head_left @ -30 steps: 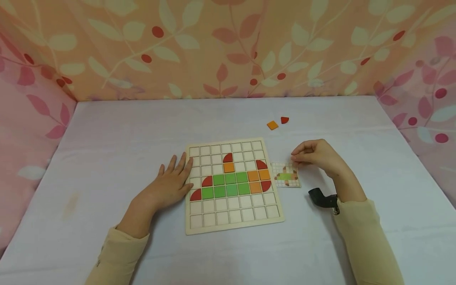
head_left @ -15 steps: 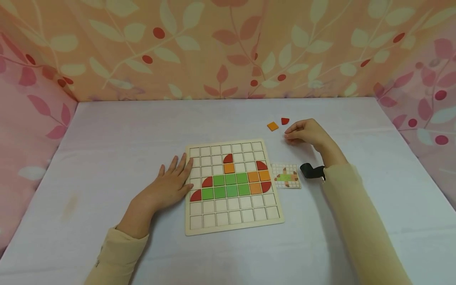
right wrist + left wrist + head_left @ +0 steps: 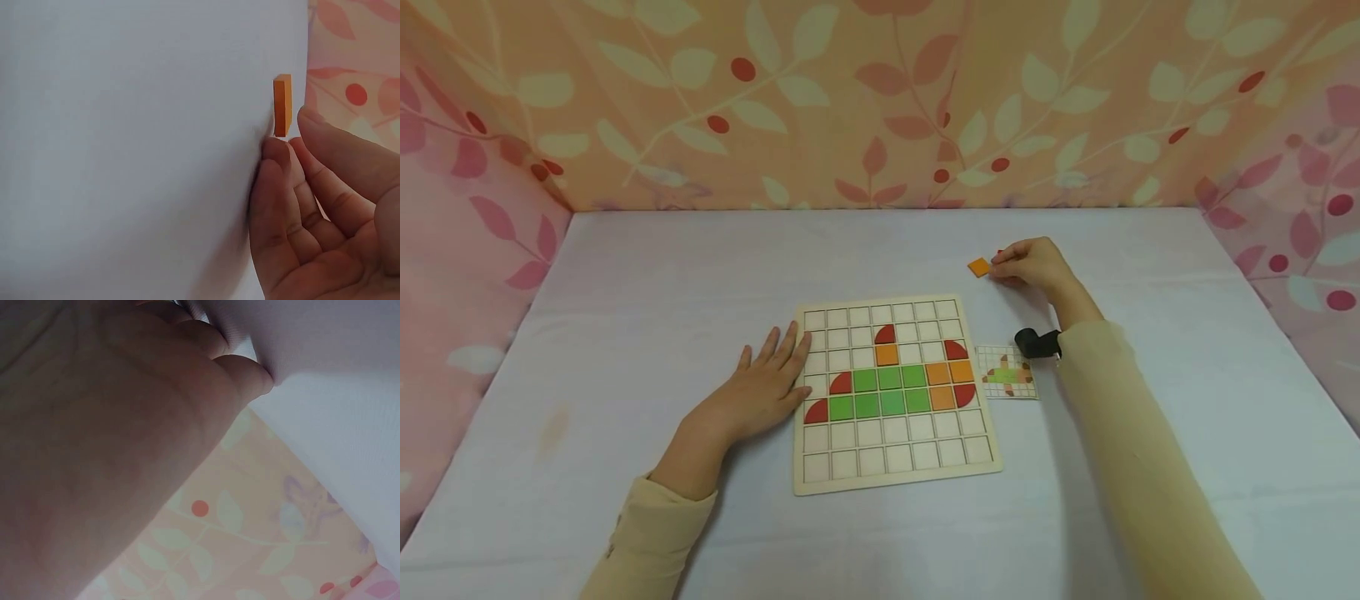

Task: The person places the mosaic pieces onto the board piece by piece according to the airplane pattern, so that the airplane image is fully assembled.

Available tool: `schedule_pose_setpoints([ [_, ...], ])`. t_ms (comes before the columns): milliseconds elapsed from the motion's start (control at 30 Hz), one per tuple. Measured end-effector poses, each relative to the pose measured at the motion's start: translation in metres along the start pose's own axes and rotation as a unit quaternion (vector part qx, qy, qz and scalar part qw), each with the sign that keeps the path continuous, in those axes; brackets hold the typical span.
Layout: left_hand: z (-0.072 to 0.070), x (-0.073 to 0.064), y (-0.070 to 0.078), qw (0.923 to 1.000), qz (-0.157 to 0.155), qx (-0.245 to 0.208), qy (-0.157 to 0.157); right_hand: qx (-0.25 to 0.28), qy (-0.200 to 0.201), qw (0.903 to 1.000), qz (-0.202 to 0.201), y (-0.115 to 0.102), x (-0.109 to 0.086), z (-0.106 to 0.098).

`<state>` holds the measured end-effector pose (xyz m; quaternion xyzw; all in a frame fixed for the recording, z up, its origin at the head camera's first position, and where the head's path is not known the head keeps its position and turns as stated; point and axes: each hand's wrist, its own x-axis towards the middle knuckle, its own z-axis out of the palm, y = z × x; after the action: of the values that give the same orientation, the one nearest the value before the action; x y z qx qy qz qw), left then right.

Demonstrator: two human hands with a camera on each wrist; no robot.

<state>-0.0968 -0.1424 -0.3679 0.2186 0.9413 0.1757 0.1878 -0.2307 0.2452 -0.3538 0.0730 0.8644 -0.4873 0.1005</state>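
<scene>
My left hand (image 3: 758,398) lies flat with spread fingers, its fingertips touching the left edge of a wooden grid board (image 3: 898,482). Green and orange squares (image 3: 886,355) and red quarter-circles (image 3: 964,394) fill some of the board's cells. Beyond the board's upper right corner, my right hand (image 3: 1036,265) hovers right beside a loose orange square tile (image 3: 979,267). In the right wrist view, thumb and fingers stand apart close to that orange tile (image 3: 283,106), with nothing visibly held. A loose red quarter-circle piece (image 3: 1000,252) is mostly hidden behind the right fingers.
A small pattern card (image 3: 992,355) lies against the board's right edge, under the right forearm's black wrist camera (image 3: 1036,342). A white cloth covers the table (image 3: 700,267). Patterned curtains (image 3: 820,117) stand at the back and both sides.
My right hand has moved from the pattern card up and away to the loose pieces, now covering most of the red one. My left hand has stayed on the board's edge.
</scene>
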Motion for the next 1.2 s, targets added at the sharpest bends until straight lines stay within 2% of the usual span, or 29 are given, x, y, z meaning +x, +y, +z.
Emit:
schedule_pose_setpoints([
  [433, 0.000, 0.001, 0.000, 1.0000, -0.005, 0.003, 0.000, -0.081, 0.032, 0.9961, -0.013, -0.005, 0.008, 0.012],
  [600, 0.000, 0.000, 0.001, 1.0000, -0.006, 0.002, 0.000, -0.091, 0.029, 0.9952, -0.022, -0.004, 0.010, 0.014],
  [767, 0.001, 0.000, 0.001, 1.0000, -0.008, 0.004, -0.002, -0.076, 0.026, 0.9963, -0.031, -0.004, 0.009, 0.013],
  [967, 0.001, 0.000, 0.001, 1.0000, -0.009, 0.004, -0.003, -0.063, 0.038, 0.9965, -0.040, -0.007, -0.001, 0.007],
  [1200, 0.001, 0.001, 0.000, 1.0000, -0.006, 0.007, 0.000, 0.018, 0.037, 0.9985, -0.036, -0.013, -0.022, 0.002],
])
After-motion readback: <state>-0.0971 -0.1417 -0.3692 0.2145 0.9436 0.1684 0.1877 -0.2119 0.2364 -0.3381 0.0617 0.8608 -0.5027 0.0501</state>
